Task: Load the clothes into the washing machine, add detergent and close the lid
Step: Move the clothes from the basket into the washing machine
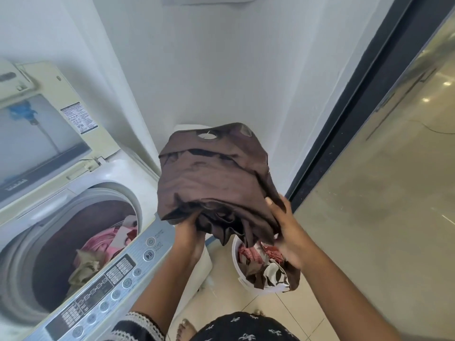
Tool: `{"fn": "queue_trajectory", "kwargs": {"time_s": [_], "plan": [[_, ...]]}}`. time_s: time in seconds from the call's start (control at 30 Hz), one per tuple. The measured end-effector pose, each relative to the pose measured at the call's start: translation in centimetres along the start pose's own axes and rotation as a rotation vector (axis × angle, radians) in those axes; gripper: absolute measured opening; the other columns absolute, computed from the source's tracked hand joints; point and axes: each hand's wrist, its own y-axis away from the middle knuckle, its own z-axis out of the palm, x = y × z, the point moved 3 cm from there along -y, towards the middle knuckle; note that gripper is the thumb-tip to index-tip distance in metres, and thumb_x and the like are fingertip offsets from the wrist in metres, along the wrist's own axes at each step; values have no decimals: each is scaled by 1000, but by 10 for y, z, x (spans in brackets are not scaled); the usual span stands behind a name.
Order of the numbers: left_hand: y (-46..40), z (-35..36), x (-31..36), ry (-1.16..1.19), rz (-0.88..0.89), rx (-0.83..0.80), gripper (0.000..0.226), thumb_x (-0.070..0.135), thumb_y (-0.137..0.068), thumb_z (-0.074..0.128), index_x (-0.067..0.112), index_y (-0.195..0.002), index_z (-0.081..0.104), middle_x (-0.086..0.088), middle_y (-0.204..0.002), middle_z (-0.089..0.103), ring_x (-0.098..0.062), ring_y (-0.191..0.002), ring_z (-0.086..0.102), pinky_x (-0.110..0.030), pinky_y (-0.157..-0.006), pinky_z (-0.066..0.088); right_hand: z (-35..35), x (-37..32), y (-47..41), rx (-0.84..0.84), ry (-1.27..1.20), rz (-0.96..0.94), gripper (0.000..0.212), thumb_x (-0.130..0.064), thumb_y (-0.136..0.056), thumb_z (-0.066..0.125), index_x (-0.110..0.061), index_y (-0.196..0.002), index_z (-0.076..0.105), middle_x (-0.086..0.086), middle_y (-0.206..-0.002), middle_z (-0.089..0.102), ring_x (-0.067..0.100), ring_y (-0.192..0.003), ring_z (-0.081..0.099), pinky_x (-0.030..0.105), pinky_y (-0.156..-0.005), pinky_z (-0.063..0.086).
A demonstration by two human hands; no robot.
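Clothes — a bundled dark brown garment [214,178] — are held up just right of the washing machine [81,232], above the white laundry basket [261,269]. On the machine's control panel [108,281] the words "POWER" and "START PAUSE" can be read beside two round buttons; the other button markings are too small to make out. A printed sticker [79,117] sits on the raised lid [41,134], its text illegible.

The machine stands against a white wall [234,70], with beige floor tiles [275,306] to its right and a dark-framed glass door [384,168] beyond the basket. Inside the drum [73,242] lie pink and olive pieces of clothing; the basket holds red, brown and patterned white cloth.

Left hand [189,235] reaches up under the brown garment with its fingers buried in the folds, gripping the fabric. Right hand [283,225] clasps the garment's right side — thumb pressed on top, fingers curled underneath the hanging cloth.
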Motion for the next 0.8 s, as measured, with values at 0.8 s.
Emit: {"fn": "queue_trajectory", "kwargs": {"time_s": [0.8], "plan": [[48,-193,156,-53,-142,-125,87,62,-64,84,31,-140,54,-7,-145,55,-28,-131,55,-55,-111,39,175,59,-40,-242,55,-92,65,-27,-54,87,-23,-117,70,8,-107,74,24,-87,72,30,-61,57]]}}
